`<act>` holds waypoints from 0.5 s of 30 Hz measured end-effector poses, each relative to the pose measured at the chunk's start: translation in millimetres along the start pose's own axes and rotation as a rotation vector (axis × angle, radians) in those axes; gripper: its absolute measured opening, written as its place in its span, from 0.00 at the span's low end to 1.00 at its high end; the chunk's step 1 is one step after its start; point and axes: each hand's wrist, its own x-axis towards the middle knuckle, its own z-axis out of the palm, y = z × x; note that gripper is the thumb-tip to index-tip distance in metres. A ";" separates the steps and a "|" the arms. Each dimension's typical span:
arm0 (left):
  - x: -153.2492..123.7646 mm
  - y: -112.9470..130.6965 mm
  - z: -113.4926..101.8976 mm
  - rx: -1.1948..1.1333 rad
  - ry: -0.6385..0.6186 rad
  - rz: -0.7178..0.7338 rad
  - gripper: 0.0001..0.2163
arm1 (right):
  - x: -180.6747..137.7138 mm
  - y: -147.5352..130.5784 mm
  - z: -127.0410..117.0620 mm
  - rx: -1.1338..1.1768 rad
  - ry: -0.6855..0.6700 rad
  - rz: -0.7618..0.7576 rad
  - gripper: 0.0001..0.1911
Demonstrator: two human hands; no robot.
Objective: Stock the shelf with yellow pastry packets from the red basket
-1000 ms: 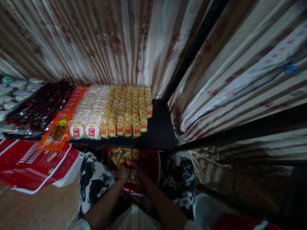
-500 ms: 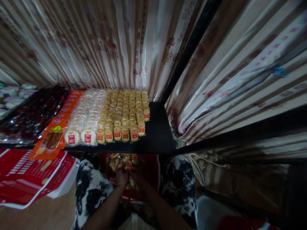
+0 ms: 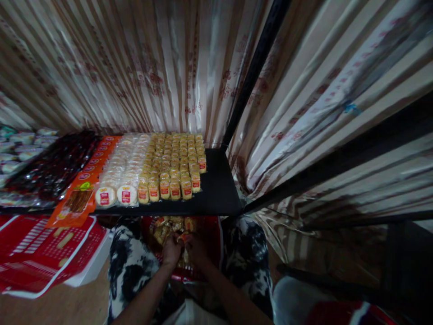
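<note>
Down low, between knees in patterned trousers, the left hand and right hand are meeting over a red basket. The fingers of both are clenching on a small packet, which is sitting just above a heap of loose packets in that basket. Its red end is pointing up and away, toward the counter; in the dim light its long axis is too small to tell. The black counter is overhanging the basket's far side. On it, yellow packet rows are running away from the person, labels facing back, beside round white cakes, orange packs and dark packs. Striped curtains are hanging behind.
</note>
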 end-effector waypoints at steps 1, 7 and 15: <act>-2.5 3.3 -3.8 -0.004 -0.003 0.019 0.08 | -1.0 -4.4 -7.0 -0.054 0.016 0.010 0.16; -13.4 22.7 -32.7 -0.041 -0.007 0.254 0.07 | -13.1 -34.4 -47.3 -0.188 0.006 -0.098 0.22; -33.1 63.0 -70.1 0.044 -0.100 0.543 0.10 | -22.4 -47.7 -84.6 -0.240 0.114 -0.226 0.12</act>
